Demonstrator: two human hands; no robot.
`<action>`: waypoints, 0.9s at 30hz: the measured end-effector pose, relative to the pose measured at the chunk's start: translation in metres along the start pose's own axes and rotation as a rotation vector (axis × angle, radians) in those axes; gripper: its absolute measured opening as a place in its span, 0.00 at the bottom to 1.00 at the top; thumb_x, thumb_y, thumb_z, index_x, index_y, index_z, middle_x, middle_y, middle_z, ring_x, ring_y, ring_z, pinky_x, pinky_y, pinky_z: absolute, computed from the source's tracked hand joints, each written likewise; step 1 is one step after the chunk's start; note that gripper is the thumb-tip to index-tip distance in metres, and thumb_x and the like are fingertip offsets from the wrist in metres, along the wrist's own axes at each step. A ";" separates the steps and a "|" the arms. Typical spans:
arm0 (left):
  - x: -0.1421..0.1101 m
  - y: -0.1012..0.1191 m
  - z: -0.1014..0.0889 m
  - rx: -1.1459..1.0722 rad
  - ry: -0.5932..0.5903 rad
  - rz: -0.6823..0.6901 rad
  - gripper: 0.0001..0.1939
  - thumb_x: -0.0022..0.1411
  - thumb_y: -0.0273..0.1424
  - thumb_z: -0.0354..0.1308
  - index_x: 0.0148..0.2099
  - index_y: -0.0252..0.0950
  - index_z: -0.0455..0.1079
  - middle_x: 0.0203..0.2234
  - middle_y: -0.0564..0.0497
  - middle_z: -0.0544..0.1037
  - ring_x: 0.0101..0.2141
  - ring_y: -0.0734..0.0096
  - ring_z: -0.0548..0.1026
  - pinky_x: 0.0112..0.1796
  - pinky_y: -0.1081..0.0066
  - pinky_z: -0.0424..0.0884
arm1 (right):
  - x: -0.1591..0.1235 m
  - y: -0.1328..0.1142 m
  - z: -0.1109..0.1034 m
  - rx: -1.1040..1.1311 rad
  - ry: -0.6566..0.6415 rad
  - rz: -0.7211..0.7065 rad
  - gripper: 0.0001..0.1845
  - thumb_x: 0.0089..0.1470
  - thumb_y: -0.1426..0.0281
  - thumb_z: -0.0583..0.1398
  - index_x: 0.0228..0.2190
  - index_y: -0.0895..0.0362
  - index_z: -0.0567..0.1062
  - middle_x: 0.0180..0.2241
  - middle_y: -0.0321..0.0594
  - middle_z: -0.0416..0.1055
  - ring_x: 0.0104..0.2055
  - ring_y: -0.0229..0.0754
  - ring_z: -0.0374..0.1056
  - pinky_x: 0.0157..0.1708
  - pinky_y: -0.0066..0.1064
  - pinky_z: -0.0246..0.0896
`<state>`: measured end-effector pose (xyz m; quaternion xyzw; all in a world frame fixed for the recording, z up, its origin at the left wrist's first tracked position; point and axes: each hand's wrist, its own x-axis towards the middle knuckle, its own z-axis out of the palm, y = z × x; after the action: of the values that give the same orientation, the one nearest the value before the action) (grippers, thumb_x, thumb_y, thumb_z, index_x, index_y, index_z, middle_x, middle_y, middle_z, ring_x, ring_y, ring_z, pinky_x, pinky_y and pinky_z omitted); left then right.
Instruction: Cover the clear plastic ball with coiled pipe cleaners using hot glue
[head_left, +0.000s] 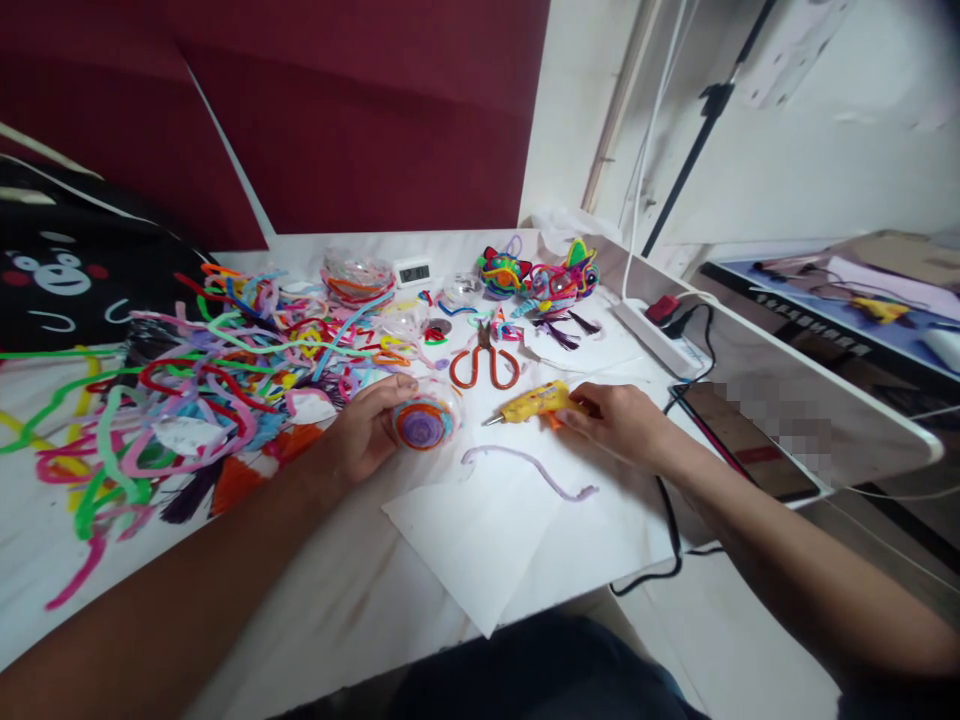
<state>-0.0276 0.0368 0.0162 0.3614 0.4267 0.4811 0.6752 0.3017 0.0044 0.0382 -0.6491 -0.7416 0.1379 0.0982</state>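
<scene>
A clear round ball [424, 424] is in my left hand [375, 425], its facing side covered by a coiled disc of purple, orange and blue pipe cleaner. My right hand [611, 420] grips a yellow hot glue gun [534, 402] with an orange trigger. The gun's metal nozzle points left at the ball, with a small space between them. Below the gun a wavy lilac pipe cleaner [529, 458] lies on the table, partly over a white paper sheet [472, 540]. Orange-handled scissors [484, 362] rest just beyond the ball and gun.
A tangled heap of pipe cleaners [217, 390] covers the left side. At the back stand a small digital clock [413, 273] and decorated balls [504, 273]. A power strip [664, 335], black cable and phone [742, 440] lie at right by the table's raised edge.
</scene>
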 end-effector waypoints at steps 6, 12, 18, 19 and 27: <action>-0.001 -0.001 0.000 0.036 -0.041 0.016 0.12 0.48 0.29 0.74 0.33 0.37 0.74 0.24 0.55 0.76 0.26 0.71 0.74 0.29 0.72 0.73 | -0.016 -0.055 0.005 -0.151 0.044 -0.379 0.12 0.71 0.72 0.58 0.46 0.58 0.83 0.45 0.52 0.82 0.47 0.51 0.78 0.45 0.36 0.70; -0.004 -0.002 0.002 0.072 -0.060 0.066 0.18 0.44 0.34 0.77 0.32 0.39 0.72 0.23 0.57 0.74 0.24 0.72 0.72 0.28 0.72 0.69 | -0.014 -0.101 0.019 -0.385 -0.212 -0.432 0.16 0.71 0.79 0.55 0.48 0.60 0.83 0.49 0.53 0.82 0.43 0.52 0.82 0.34 0.36 0.68; -0.005 -0.002 0.005 0.083 -0.048 0.104 0.19 0.43 0.34 0.77 0.33 0.39 0.70 0.22 0.58 0.73 0.23 0.72 0.71 0.27 0.71 0.69 | -0.008 -0.108 0.027 -0.421 -0.218 -0.440 0.16 0.71 0.80 0.54 0.48 0.60 0.81 0.47 0.54 0.82 0.45 0.54 0.82 0.35 0.36 0.69; -0.005 -0.002 0.006 0.083 -0.045 0.109 0.18 0.43 0.34 0.77 0.32 0.39 0.70 0.22 0.58 0.73 0.23 0.73 0.71 0.26 0.71 0.68 | -0.008 -0.108 0.028 -0.422 -0.214 -0.445 0.16 0.72 0.79 0.54 0.48 0.60 0.81 0.48 0.55 0.82 0.47 0.54 0.82 0.36 0.36 0.70; -0.007 -0.004 0.009 0.129 -0.011 0.184 0.20 0.42 0.35 0.78 0.31 0.39 0.69 0.20 0.59 0.71 0.23 0.75 0.68 0.26 0.73 0.65 | -0.013 -0.089 0.022 0.328 -0.015 -0.505 0.05 0.68 0.75 0.59 0.39 0.57 0.76 0.33 0.42 0.80 0.34 0.43 0.77 0.34 0.31 0.69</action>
<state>-0.0192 0.0280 0.0178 0.4443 0.4182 0.5106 0.6057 0.2131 -0.0209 0.0470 -0.4184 -0.8483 0.2316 0.2274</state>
